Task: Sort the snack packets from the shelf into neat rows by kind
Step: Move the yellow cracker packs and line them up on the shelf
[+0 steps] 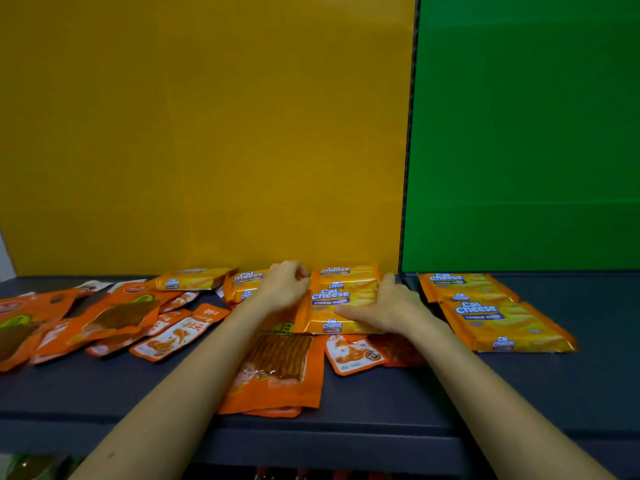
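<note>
Wafer stack (341, 299): yellow cheese-wafer packets, lying flat on the shelf (519, 393), at the foot of the yellow back panel (207, 133).
Left hand (284, 285): on the stack's left edge, far end, fingers curled onto it.
Right hand (391, 306): on the stack's right edge, thumb laid across the top packet, fingers wrapped round the side. The stack is clamped between both hands.
Right of the stack, apart from it: second wafer pile (491, 313), same kind, in front of the green panel (519, 133).
Left of the stack, just past the left hand: two more wafer packets (242, 282). Further left is a single wafer packet (190, 280), tilted.
In front of the stack: big orange pouch (277, 368) with brown strips visible, lying between the forearms. A small orange sachet (353, 355) lies just beside it, under the right wrist.
Far left of the stack: loose heap of orange pouches (69, 323), overlapping and unsorted. Small sachets (173, 336) lie between the heap and the stack.
</note>
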The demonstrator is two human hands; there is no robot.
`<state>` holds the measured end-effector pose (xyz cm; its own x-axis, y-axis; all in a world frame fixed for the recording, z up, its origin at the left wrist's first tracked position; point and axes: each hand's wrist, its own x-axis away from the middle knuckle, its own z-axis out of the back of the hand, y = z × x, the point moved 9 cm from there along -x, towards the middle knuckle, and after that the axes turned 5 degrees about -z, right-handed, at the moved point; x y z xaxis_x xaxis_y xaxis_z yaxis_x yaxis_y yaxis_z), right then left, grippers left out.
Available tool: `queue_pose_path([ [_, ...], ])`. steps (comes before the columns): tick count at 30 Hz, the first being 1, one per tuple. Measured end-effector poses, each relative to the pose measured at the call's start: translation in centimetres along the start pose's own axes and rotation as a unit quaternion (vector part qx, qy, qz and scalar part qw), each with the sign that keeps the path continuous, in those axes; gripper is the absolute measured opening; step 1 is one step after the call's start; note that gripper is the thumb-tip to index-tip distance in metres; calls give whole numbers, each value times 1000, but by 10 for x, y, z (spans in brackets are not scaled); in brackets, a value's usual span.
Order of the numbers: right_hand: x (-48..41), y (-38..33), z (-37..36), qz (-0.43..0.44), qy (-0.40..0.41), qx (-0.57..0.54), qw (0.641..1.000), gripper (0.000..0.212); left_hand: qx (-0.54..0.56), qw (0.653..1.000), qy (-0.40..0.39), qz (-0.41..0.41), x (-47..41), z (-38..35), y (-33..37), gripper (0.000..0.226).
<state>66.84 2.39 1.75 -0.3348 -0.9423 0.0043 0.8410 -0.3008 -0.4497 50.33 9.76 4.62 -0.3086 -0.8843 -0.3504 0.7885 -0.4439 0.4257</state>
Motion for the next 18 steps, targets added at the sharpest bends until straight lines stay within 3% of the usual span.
queue_pose_path([
  [6,-4,5,2,-25,-17,-127,991,104,83,994,-59,31,-20,-13,-6,31],
  [8,-8,9,1,-23,-17,-171,985,100,101,991,-79,46,-26,-19,-7,23],
  [11,-13,22,13,0,16,-280,960,78,96,990,-85,59,-35,-25,-6,11],
  [14,-9,46,38,12,77,-335,939,60,49,993,-79,72,-44,-28,-4,34],
  [18,-1,82,67,1,129,-363,923,68,-5,991,-102,90,-50,-37,0,53],
])
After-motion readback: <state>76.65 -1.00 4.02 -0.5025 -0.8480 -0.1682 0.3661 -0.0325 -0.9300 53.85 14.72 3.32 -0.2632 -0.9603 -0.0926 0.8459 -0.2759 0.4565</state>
